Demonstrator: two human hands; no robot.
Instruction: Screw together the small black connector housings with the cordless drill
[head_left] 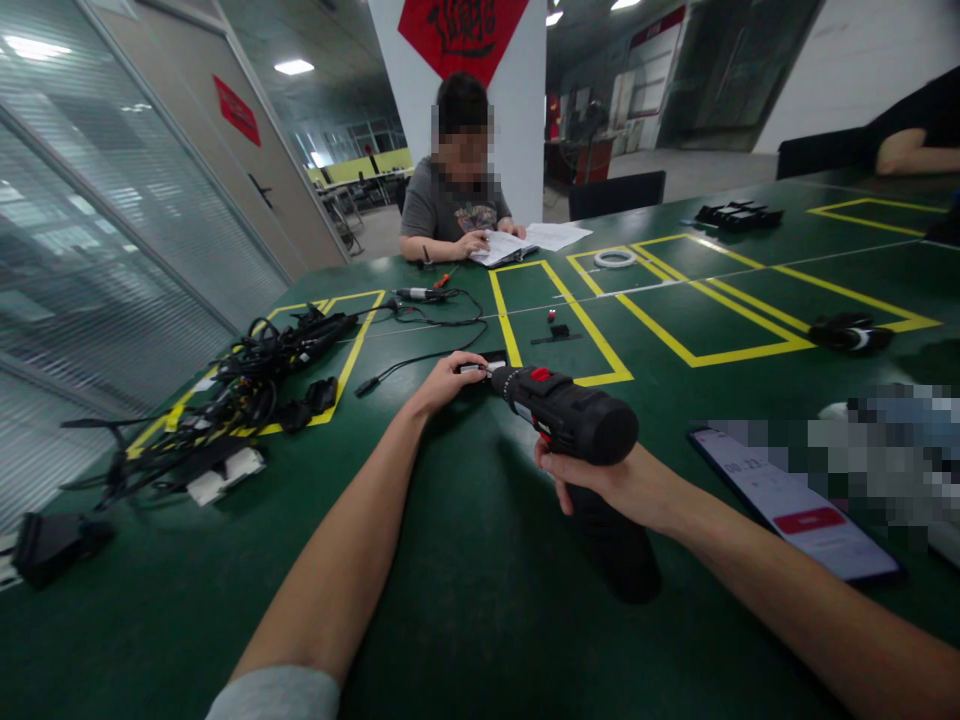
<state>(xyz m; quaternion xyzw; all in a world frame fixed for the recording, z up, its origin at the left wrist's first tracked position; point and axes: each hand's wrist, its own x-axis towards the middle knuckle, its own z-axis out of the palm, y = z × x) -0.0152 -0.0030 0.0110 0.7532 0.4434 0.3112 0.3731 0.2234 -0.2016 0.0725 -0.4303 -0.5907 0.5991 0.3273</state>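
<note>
My right hand (600, 480) is wrapped round the grip of a black cordless drill (570, 410) with red buttons. The drill points away to the left, and its bit end meets a small dark part (493, 357) on the green table. Against that part rests my left hand (452, 378), its fingers closed on the near side. What the part is cannot be made out, as the fingers and the drill's chuck cover much of it. Just beyond lie a small black piece (559, 331) and a tiny red item (551, 315) inside a yellow tape outline.
A heap of black cables and adapters (262, 380) lies left. A phone (802, 505) is beside my right forearm. Farther off are a white tape roll (615, 258), a black object (851, 332) and a black rack (739, 215). Across the table sits a person (457, 200) with papers.
</note>
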